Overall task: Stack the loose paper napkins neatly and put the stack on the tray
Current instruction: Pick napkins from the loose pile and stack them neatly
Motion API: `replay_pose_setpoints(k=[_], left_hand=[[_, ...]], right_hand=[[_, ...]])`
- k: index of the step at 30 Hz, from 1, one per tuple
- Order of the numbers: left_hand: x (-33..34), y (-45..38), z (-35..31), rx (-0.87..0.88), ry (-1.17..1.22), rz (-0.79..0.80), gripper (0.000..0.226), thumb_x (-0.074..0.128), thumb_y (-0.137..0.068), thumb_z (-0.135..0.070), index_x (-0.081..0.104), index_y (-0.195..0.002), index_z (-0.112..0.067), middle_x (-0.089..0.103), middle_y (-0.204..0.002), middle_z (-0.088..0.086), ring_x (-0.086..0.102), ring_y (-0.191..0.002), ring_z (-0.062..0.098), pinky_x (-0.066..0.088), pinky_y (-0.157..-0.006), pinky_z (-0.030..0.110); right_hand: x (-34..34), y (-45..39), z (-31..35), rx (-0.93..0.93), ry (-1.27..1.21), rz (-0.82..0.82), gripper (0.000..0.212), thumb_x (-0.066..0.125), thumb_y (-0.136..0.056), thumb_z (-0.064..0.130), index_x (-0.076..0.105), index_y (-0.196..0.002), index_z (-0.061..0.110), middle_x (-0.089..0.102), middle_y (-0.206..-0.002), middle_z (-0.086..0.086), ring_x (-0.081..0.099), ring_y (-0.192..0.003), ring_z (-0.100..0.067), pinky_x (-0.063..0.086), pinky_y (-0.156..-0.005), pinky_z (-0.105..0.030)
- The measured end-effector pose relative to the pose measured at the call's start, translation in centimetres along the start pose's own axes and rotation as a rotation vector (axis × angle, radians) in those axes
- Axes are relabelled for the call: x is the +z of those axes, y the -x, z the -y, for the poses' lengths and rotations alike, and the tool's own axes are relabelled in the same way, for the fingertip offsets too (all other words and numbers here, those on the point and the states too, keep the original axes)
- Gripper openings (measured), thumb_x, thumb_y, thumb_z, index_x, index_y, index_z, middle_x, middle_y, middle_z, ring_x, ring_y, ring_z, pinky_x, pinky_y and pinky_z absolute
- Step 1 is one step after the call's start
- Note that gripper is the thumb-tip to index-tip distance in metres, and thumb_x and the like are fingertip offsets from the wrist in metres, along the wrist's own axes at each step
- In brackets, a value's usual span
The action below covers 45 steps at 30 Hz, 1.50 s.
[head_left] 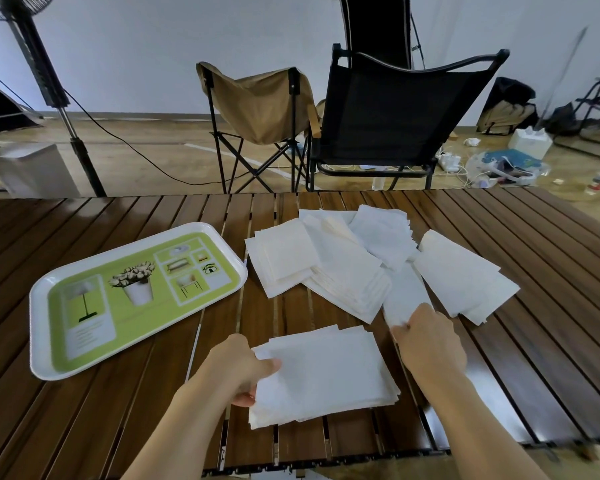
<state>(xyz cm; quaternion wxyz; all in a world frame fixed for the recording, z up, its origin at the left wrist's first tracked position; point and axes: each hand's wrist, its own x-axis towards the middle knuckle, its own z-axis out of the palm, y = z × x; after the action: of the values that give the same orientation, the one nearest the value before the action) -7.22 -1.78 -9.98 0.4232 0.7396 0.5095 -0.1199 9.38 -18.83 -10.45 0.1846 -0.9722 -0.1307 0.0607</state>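
Where the slatted table (84, 393) fills the lower half of the head view, a gathered stack (326, 368) of white napkins lies nearest the person, its edges roughly but not exactly aligned. The left hand (236, 368) grips the stack's left edge, thumb on top and fingers curled beneath. The right hand (430, 344), just right of the stack's far corner, pinches the near end of a single napkin (404, 299) between thumb and curled fingers (the fingertips themselves are hidden behind the knuckles). Beyond the stack, further from the person, the loose napkins (343, 268) lie in overlapping, fanned piles: one pile beyond and slightly left of the stack, a larger one directly beyond it, a tilted pile at the far edge of the spread, and another (465, 275) beyond and right of the stack. The tray (39, 341), white-rimmed with a green printed panel, sits left of the stack and apart from it, holding no napkins; its far right corner lies just beside the leftmost loose pile. Past the table, beyond the stack, stand a tan folding chair (260, 102) and a black folding chair (395, 116) side by side. A fan stand (49, 81) rises far left of them, and bags and cables clutter the floor to their right.
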Motion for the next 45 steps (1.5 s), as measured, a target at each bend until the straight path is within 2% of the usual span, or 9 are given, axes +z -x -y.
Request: replay_pose_setpoints(k=[9, 15, 19, 27, 33, 35, 38, 41, 45], left_hand=[[0.0, 0.2, -0.1, 0.115, 0.029, -0.062, 0.035, 0.052, -0.095, -0.035, 0.063, -0.098, -0.001, 0.068, -0.108, 0.011, 0.069, -0.088, 0.02, 0.059, -0.076, 0.027], [-0.1, 0.2, -0.1, 0.141, 0.077, -0.108, 0.037, 0.05, -0.096, -0.033, 0.065, -0.097, 0.001, 0.07, -0.1, 0.014, 0.069, -0.088, 0.021, 0.058, -0.084, 0.033], [-0.2, 0.2, 0.1, 0.141, 0.023, -0.139, 0.036, 0.046, -0.097, -0.039, 0.064, -0.092, -0.008, 0.071, -0.098, 0.011, 0.069, -0.091, 0.021, 0.056, -0.085, 0.033], [-0.1, 0.0, 0.0, 0.156, -0.054, -0.187, 0.029, 0.045, -0.096, -0.041, 0.058, -0.087, -0.018, 0.071, -0.095, 0.007, 0.069, -0.086, 0.017, 0.052, -0.07, 0.024], [0.0, 0.6, -0.4, 0.195, -0.069, -0.29, 0.02, 0.045, -0.097, -0.039, 0.05, -0.091, -0.021, 0.058, -0.083, -0.004, 0.056, -0.071, 0.009, 0.036, -0.052, 0.016], [0.0, 0.8, -0.6, 0.234, -0.04, -0.368, 0.017, 0.048, -0.096, -0.037, 0.05, -0.093, -0.021, 0.058, -0.089, -0.004, 0.054, -0.076, 0.009, 0.034, -0.053, 0.016], [-0.2, 1.0, -1.0, 0.351, 0.044, -0.469, 0.009, 0.053, -0.095, -0.031, 0.049, -0.097, -0.023, 0.059, -0.104, -0.002, 0.052, -0.088, 0.008, 0.032, -0.057, 0.012], [-0.1, 1.7, -1.6, 0.498, 0.121, -0.409, 0.029, 0.065, -0.087, -0.027, 0.047, -0.11, -0.025, 0.055, -0.115, -0.008, 0.053, -0.103, 0.007, 0.038, -0.075, 0.015], [0.1, 2.6, -2.1, 0.647, 0.083, -0.246, 0.085, 0.081, -0.072, -0.031, 0.028, -0.138, -0.034, 0.039, -0.141, -0.011, 0.043, -0.117, 0.004, 0.038, -0.081, 0.013]], right_hand=[[0.4, -0.5, -0.1, 0.006, 0.005, -0.041, 0.021, 0.058, -0.09, 0.03, 0.062, -0.087, 0.01, 0.062, -0.091, -0.008, 0.062, -0.082, -0.025, 0.054, -0.066, -0.035], [-0.5, 0.0, 0.5, 0.052, -0.024, -0.035, 0.034, 0.06, -0.089, 0.015, 0.04, -0.115, 0.007, 0.06, -0.111, -0.015, 0.058, -0.104, -0.032, 0.049, -0.087, -0.044], [-0.7, 0.1, 0.5, 0.057, -0.023, 0.001, 0.031, 0.057, -0.09, 0.011, 0.041, -0.115, 0.006, 0.06, -0.113, -0.016, 0.057, -0.106, -0.032, 0.047, -0.091, -0.043], [-1.1, 0.3, 0.7, 0.059, -0.048, 0.029, 0.032, 0.055, -0.09, 0.009, 0.035, -0.113, 0.003, 0.06, -0.111, -0.02, 0.059, -0.103, -0.035, 0.047, -0.091, -0.045], [-2.1, -0.1, 1.1, 0.102, -0.235, 0.024, 0.033, 0.051, -0.092, 0.004, 0.032, -0.118, 0.001, 0.056, -0.115, -0.022, 0.057, -0.105, -0.038, 0.048, -0.093, -0.05], [-3.2, -0.1, 1.3, 0.094, -0.367, 0.009, 0.034, 0.05, -0.093, 0.003, 0.032, -0.121, 0.003, 0.055, -0.116, -0.02, 0.055, -0.106, -0.036, 0.049, -0.091, -0.048], [-5.3, 0.5, 1.6, 0.021, -0.55, 0.009, 0.036, 0.054, -0.092, 0.003, 0.037, -0.125, 0.003, 0.059, -0.103, -0.017, 0.057, -0.083, -0.026, 0.047, -0.067, -0.034], [-7.5, 2.0, 2.2, -0.023, -0.795, 0.105, 0.036, 0.059, -0.09, 0.006, 0.045, -0.123, 0.008, 0.062, -0.084, -0.007, 0.057, -0.072, -0.016, 0.048, -0.066, -0.031], [-9.6, 3.4, 2.5, -0.015, -1.195, 0.461, 0.031, 0.068, -0.084, 0.007, 0.056, -0.113, 0.009, 0.066, -0.096, -0.013, 0.062, -0.084, -0.023, 0.053, -0.079, -0.047]])
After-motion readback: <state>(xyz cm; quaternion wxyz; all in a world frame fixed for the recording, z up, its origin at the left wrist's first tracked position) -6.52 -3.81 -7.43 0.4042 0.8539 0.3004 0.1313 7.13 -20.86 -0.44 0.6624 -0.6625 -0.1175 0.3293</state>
